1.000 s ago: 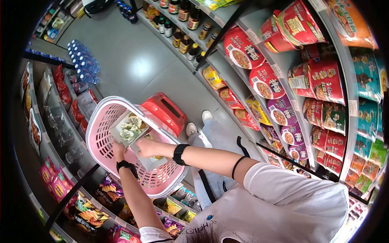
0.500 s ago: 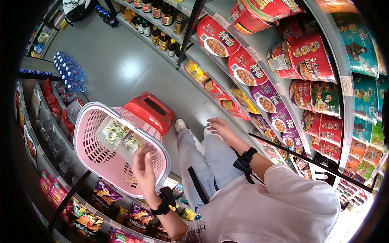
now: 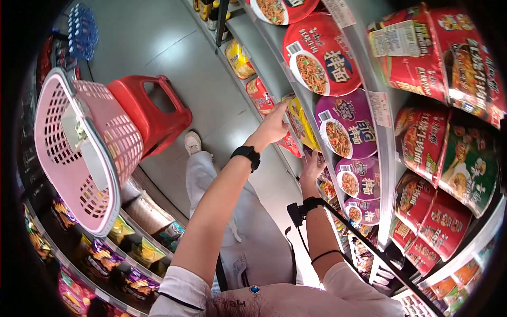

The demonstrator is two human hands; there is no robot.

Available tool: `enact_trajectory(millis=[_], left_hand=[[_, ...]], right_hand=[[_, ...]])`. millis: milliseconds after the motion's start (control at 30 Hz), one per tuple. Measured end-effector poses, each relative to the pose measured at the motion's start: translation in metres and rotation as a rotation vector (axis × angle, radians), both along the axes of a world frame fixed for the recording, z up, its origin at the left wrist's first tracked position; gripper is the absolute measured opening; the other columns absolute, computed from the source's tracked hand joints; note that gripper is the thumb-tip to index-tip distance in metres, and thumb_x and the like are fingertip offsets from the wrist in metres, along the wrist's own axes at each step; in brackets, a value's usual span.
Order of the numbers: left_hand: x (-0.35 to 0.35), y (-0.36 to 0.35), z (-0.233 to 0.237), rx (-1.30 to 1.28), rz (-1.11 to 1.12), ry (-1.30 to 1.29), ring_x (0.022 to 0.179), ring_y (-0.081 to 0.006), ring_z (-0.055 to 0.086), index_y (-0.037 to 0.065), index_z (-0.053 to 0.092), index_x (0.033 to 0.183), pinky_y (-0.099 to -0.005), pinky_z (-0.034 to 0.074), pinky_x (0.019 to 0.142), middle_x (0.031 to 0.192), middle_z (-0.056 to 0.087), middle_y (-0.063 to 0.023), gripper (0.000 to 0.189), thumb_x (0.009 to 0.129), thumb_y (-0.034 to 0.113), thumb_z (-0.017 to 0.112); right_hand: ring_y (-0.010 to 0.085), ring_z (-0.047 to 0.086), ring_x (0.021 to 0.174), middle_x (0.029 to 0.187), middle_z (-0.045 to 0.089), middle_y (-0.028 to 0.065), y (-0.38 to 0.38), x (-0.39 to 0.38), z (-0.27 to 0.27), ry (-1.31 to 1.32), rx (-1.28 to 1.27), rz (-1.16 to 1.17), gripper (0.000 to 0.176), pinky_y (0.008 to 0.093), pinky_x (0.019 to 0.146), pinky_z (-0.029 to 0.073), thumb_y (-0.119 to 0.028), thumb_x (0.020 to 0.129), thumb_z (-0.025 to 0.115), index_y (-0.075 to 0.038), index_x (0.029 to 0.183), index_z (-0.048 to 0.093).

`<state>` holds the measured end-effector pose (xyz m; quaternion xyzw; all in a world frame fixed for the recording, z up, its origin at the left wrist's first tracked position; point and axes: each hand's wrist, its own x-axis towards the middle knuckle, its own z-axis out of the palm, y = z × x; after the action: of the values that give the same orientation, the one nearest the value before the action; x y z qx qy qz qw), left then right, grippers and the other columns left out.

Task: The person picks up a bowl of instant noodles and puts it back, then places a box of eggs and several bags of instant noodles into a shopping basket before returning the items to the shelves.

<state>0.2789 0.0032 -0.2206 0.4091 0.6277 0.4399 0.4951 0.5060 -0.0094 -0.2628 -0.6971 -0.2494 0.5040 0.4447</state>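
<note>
My left hand point(image 3: 270, 128) reaches across to the lower shelf, its fingers stretched out at the edge of a yellow noodle package point(image 3: 302, 124). Just below it, my right hand point(image 3: 312, 168) is raised with fingers extended beside the dark purple packages on the same shelf, which it partly covers. Neither hand shows anything held. Red packages point(image 3: 260, 95) lie further along that lower row. Above it stand purple noodle bowls point(image 3: 346, 127) and a red noodle bowl point(image 3: 322, 55), their round lids facing me.
A pink basket point(image 3: 113, 124) with white boxes inside rests at the left against a red plastic stool point(image 3: 142, 113). Snack bags point(image 3: 100, 256) fill the shelf below it. Bottled water point(image 3: 82, 31) stands on the floor at the back. Large red noodle packs point(image 3: 409, 53) occupy the upper right shelf.
My left hand has left the pink basket and moved right to the lower noodle shelf. My right hand has lowered towards the same shelf. The view has turned and come closer to the noodles.
</note>
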Motion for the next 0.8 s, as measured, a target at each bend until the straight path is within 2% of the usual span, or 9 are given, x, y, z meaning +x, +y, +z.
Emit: enact_trajectory(millis=[167,200,267,367,467,567,700,733,800], left_hand=[[0.023,0.04,-0.025,-0.091,-0.07,0.053,0.125,-0.033,0.031,0.006,0.029,0.131,-0.0354,0.031,0.101,0.135,0.029,-0.0212,0.061,0.076,0.005,0.057],[0.03,0.044,-0.028,-0.106,-0.07,0.17,0.121,-0.0341,0.035,0.005,0.033,0.128,-0.0363,0.034,0.098,0.131,0.034,-0.022,0.055,0.078,0.009,0.056],[0.032,0.05,-0.035,-0.117,-0.036,0.133,0.117,-0.0356,0.039,0.005,0.038,0.124,-0.038,0.036,0.096,0.126,0.04,-0.0226,0.049,0.078,0.011,0.056],[0.04,0.05,-0.035,-0.08,0.092,0.166,0.105,-0.039,0.046,0.004,0.048,0.111,-0.0421,0.041,0.089,0.114,0.049,-0.0224,0.035,0.078,0.012,0.057],[0.04,0.041,-0.039,0.013,0.162,0.22,0.096,-0.0395,0.05,0.004,0.051,0.101,-0.0436,0.043,0.082,0.104,0.053,-0.0223,0.025,0.077,0.008,0.055],[0.033,0.023,-0.043,-0.036,0.191,0.107,0.093,-0.0394,0.051,0.002,0.052,0.096,-0.0439,0.042,0.08,0.097,0.054,-0.0221,0.021,0.076,0.006,0.056],[0.018,-0.014,-0.044,0.03,0.075,-0.009,0.083,-0.0358,0.053,0.002,0.051,0.097,-0.037,0.043,0.073,0.089,0.056,-0.0194,0.024,0.073,-0.004,0.052],[0.018,-0.025,-0.046,0.025,0.073,0.013,0.072,-0.0242,0.053,0.001,0.053,0.097,-0.0309,0.042,0.065,0.081,0.054,-0.015,0.023,0.075,-0.007,0.05],[0.012,-0.04,-0.028,-0.078,0.086,-0.17,0.069,-0.0164,0.05,-0.001,0.054,0.096,-0.0274,0.04,0.061,0.077,0.051,-0.0123,0.022,0.076,-0.007,0.048]], right_hand=[[0.0287,0.055,0.098,0.116,0.05,0.0118,0.006,-0.002,0.001,0.046,0.055,-0.126,0.046,0.0449,0.082,0.046,-0.021,0.084,0.06,-0.014,0.12,0.032],[0.0295,0.055,0.098,0.116,0.05,0.0125,0.007,-0.001,0.002,0.029,0.042,-0.119,0.046,0.0453,0.082,0.046,-0.021,0.084,0.06,-0.013,0.119,0.032],[0.0311,0.055,0.099,0.116,0.049,0.0141,0.012,0.0,0.005,-0.005,0.022,-0.114,0.045,0.0461,0.083,0.046,-0.023,0.084,0.06,-0.012,0.118,0.032],[0.0318,0.055,0.099,0.114,0.05,0.0164,0.014,0.016,-0.004,0.083,0.018,-0.077,0.047,0.0459,0.083,0.046,-0.021,0.084,0.059,-0.011,0.119,0.03],[0.0313,0.056,0.098,0.112,0.05,0.0177,0.007,0.005,0.0,-0.021,0.056,-0.061,0.049,0.0444,0.083,0.046,-0.019,0.085,0.057,-0.01,0.121,0.025],[0.031,0.055,0.098,0.115,0.048,0.0177,-0.012,0.014,-0.001,-0.091,0.046,0.145,0.053,0.0423,0.082,0.047,-0.015,0.086,0.055,-0.01,0.125,0.021],[0.0236,0.052,0.101,0.121,0.041,0.0122,-0.041,0.009,0.009,-0.257,0.072,0.285,0.055,0.0398,0.078,0.048,-0.006,0.083,0.056,-0.011,0.128,0.024],[0.0232,0.051,0.102,0.121,0.04,0.0112,-0.046,0.013,0.01,-0.225,0.014,0.263,0.056,0.0389,0.078,0.048,-0.004,0.082,0.056,-0.012,0.128,0.024],[0.0224,0.049,0.105,0.123,0.039,0.0093,-0.048,0.009,0.019,-0.156,-0.096,0.225,0.057,0.0371,0.078,0.048,0.0,0.081,0.056,-0.013,0.127,0.026]])
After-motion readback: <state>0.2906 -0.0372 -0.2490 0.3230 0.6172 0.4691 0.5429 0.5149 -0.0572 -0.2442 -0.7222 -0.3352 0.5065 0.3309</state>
